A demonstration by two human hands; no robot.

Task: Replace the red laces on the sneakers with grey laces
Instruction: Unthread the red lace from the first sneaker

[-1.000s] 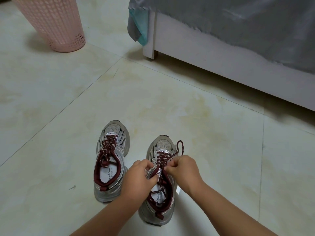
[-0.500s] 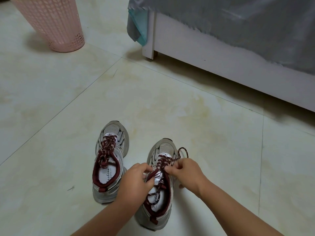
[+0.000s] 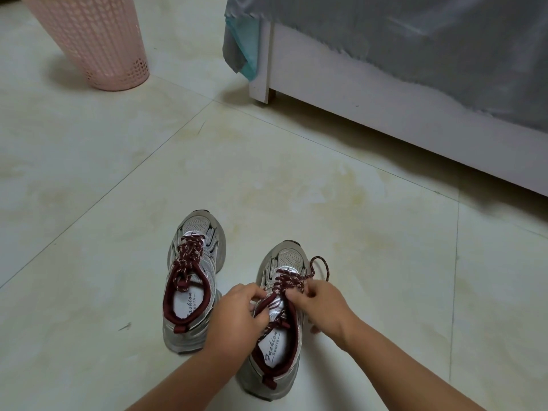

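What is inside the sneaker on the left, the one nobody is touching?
Inside the left sneaker lies a white insole printed with lettering, ringed by a dark red collar. Red lace ends tuck into the opening. The toe end inside is hidden under the tongue.

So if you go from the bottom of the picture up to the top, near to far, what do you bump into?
Right shoe → hands on its red lace → left shoe → bare floor → bed and pink basket.
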